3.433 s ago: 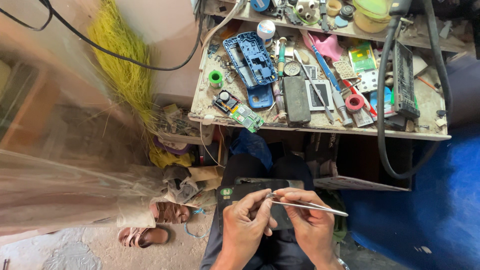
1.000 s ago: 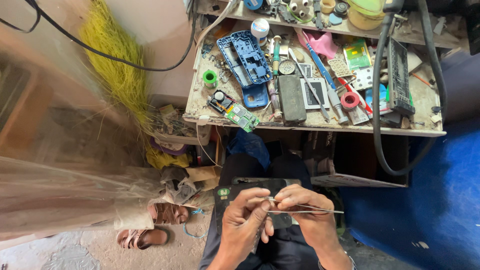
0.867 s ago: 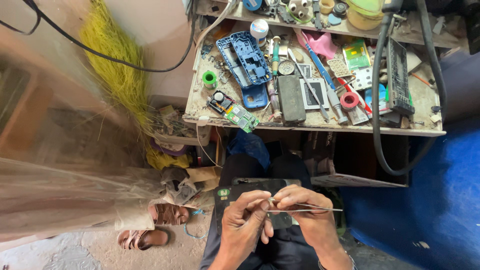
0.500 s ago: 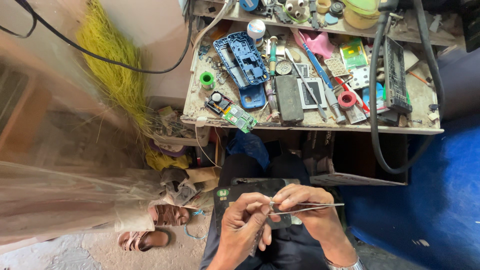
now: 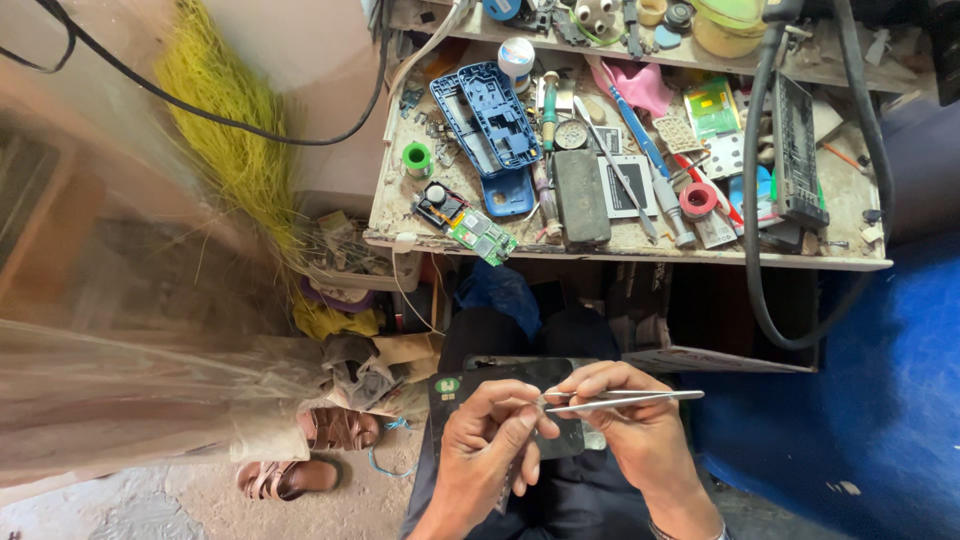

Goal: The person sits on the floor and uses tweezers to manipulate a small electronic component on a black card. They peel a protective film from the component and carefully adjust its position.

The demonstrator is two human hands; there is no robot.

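Thin metal tweezers (image 5: 625,401), silver, lying nearly level w/ a slight upward tilt to the right, rear end sticking out past the right hand (image 5: 640,430), tips pointing left and meeting the left hand's (image 5: 490,450) fingertips; whatever sits betw. the tips too small to make out. Dark flat circuit board (image 5: 490,385) w/ a small green patch at its upper left corner, resting over the lap just under both hands, lower part hidden by fingers.
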